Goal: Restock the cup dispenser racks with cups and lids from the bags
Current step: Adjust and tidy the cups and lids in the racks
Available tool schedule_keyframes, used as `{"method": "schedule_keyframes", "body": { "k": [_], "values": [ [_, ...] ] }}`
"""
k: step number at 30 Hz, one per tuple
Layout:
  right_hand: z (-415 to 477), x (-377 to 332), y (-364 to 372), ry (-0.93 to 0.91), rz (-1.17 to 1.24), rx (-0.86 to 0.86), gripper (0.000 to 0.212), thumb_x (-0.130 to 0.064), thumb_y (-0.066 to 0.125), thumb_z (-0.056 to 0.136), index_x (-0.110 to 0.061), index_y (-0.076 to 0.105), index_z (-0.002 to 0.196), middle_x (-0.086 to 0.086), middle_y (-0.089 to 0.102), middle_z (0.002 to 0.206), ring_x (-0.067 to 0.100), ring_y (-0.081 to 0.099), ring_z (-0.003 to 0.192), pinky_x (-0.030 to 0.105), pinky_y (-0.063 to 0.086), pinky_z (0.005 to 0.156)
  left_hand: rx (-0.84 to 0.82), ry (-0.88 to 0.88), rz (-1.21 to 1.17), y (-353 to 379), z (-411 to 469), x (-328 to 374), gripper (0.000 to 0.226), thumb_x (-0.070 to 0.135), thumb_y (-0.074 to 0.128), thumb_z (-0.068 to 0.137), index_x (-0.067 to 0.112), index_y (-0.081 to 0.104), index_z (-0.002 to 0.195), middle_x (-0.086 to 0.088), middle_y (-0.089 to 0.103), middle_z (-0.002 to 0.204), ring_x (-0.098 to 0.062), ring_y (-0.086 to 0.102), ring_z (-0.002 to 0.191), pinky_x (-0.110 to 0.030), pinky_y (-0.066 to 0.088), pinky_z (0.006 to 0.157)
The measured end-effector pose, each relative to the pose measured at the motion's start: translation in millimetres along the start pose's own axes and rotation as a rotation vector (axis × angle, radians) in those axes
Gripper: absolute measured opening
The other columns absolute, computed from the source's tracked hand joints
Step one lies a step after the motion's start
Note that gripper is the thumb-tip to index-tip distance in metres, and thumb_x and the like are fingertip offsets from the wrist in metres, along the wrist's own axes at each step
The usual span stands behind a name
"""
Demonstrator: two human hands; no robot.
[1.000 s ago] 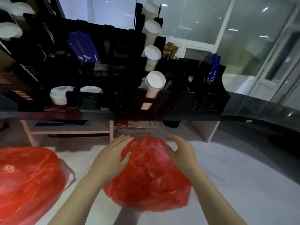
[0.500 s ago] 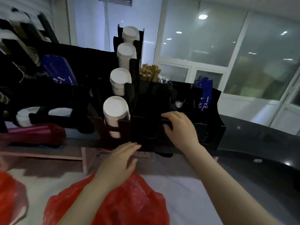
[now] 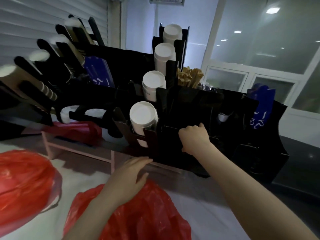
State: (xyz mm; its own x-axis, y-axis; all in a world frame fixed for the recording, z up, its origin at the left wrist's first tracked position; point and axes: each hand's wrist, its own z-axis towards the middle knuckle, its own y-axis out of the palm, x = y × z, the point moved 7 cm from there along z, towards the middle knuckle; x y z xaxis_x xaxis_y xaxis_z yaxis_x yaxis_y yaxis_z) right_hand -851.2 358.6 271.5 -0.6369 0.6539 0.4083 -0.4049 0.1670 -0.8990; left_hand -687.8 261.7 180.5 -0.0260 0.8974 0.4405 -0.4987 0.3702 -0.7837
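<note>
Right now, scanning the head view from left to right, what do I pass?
large red bag → left hand → right hand, gripping the black rack → right-side blue packets

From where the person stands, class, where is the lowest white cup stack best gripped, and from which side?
Probably round the sides of its near end, coming from the front: the lowest white cup stack leans toward the person, and that end stands clear above the black rack holding it.
</note>
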Motion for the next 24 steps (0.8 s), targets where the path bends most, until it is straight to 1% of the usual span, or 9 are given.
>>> {"method": "schedule_keyframes", "body": {
  "k": [3, 7, 12, 14, 15, 18, 20, 22, 24],
  "values": [
    [-1.3, -3.4, -2.9, -0.002, 0.011, 0.100, 0.032, -0.027, 0.063, 0.086, -0.017, 0.040, 0.066, -0.003, 0.043, 0.061, 0.024, 0.064, 0.083, 0.037, 0.039, 0.086, -0.011, -0.013, 0.007, 3.6, 0.2, 0.7, 0.045, 0.035, 0.047, 0.095, 0.042, 0.039, 0.138, 0.020, 0.038, 0.145, -0.003, 0.032, 0.133, -0.018, 0.026, 0.106],
    [-2.6, -0.8, -3.5, -0.057, -0.040, 0.078, 0.026, -0.040, 0.070, 0.080, -0.017, 0.057, 0.086, 0.003, 0.065, 0.086, 0.026, 0.064, 0.090, 0.042, 0.037, 0.098, -0.012, 0.001, -0.009, 7.1, 6.4, 6.4, 0.045, 0.033, 0.048, 0.095, 0.039, 0.041, 0.138, 0.017, 0.038, 0.145, -0.002, 0.032, 0.133, -0.010, 0.019, 0.102],
    [-4.2, 9.8, -1.0, -0.077, 0.045, -0.015, 0.033, -0.037, 0.072, 0.079, -0.017, 0.062, 0.104, 0.005, 0.065, 0.100, 0.029, 0.061, 0.095, 0.032, 0.040, 0.072, -0.008, 0.025, -0.039, 14.0, 11.5, 13.3, 0.043, 0.034, 0.049, 0.094, 0.039, 0.043, 0.137, 0.019, 0.040, 0.143, 0.003, 0.032, 0.130, -0.004, 0.014, 0.099],
    [-5.5, 21.0, -5.1, -0.025, 0.238, -0.036, 0.034, -0.038, 0.071, 0.080, -0.017, 0.066, 0.107, 0.007, 0.066, 0.101, 0.029, 0.061, 0.096, 0.033, 0.049, 0.074, -0.012, 0.040, -0.038, 16.6, 11.5, 14.1, 0.043, 0.034, 0.050, 0.094, 0.040, 0.044, 0.136, 0.021, 0.041, 0.142, 0.007, 0.032, 0.128, -0.001, 0.013, 0.096],
    [-7.4, 31.0, -11.9, 0.016, 0.344, 0.010, 0.031, -0.037, 0.070, 0.082, -0.019, 0.068, 0.106, 0.007, 0.067, 0.101, 0.029, 0.062, 0.096, 0.034, 0.051, 0.076, -0.016, 0.042, -0.039, 17.1, 11.4, 13.6, 0.043, 0.035, 0.049, 0.094, 0.041, 0.044, 0.136, 0.021, 0.041, 0.142, 0.010, 0.030, 0.126, -0.001, 0.013, 0.096],
    [-24.2, 73.8, -38.7, 0.189, 0.427, 0.323, 0.019, -0.031, 0.059, 0.089, -0.021, 0.072, 0.100, 0.008, 0.070, 0.092, 0.032, 0.063, 0.089, 0.032, 0.048, 0.067, -0.019, 0.036, -0.038, 15.4, 12.6, 11.1, 0.043, 0.036, 0.048, 0.095, 0.042, 0.042, 0.137, 0.023, 0.039, 0.142, 0.009, 0.029, 0.127, -0.006, 0.018, 0.099],
    [-39.0, 98.5, -44.4, 0.281, 0.402, 0.427, 0.020, -0.029, 0.055, 0.091, -0.021, 0.072, 0.098, 0.007, 0.069, 0.087, 0.032, 0.063, 0.081, 0.031, 0.045, 0.061, -0.018, 0.044, -0.035, 13.8, 15.4, 13.7, 0.042, 0.034, 0.048, 0.095, 0.041, 0.043, 0.136, 0.023, 0.040, 0.142, 0.007, 0.031, 0.129, -0.003, 0.016, 0.097],
    [-47.1, 115.4, -36.0, 0.314, 0.387, 0.367, 0.018, -0.027, 0.055, 0.091, -0.019, 0.071, 0.094, 0.007, 0.068, 0.083, 0.031, 0.061, 0.075, 0.031, 0.045, 0.058, -0.012, 0.077, -0.045, 12.9, 19.7, 22.4, 0.042, 0.031, 0.048, 0.095, 0.039, 0.045, 0.136, 0.023, 0.040, 0.141, 0.012, 0.029, 0.124, 0.005, 0.012, 0.092],
    [-56.1, 131.3, -22.8, 0.336, 0.396, 0.285, 0.017, -0.023, 0.056, 0.090, -0.017, 0.072, 0.091, 0.008, 0.069, 0.086, 0.030, 0.062, 0.077, 0.035, 0.051, 0.063, -0.008, 0.116, -0.065, 12.8, 24.6, 36.4, 0.042, 0.027, 0.048, 0.095, 0.037, 0.046, 0.136, 0.022, 0.040, 0.141, 0.016, 0.026, 0.120, 0.009, 0.010, 0.090]
  ]
}}
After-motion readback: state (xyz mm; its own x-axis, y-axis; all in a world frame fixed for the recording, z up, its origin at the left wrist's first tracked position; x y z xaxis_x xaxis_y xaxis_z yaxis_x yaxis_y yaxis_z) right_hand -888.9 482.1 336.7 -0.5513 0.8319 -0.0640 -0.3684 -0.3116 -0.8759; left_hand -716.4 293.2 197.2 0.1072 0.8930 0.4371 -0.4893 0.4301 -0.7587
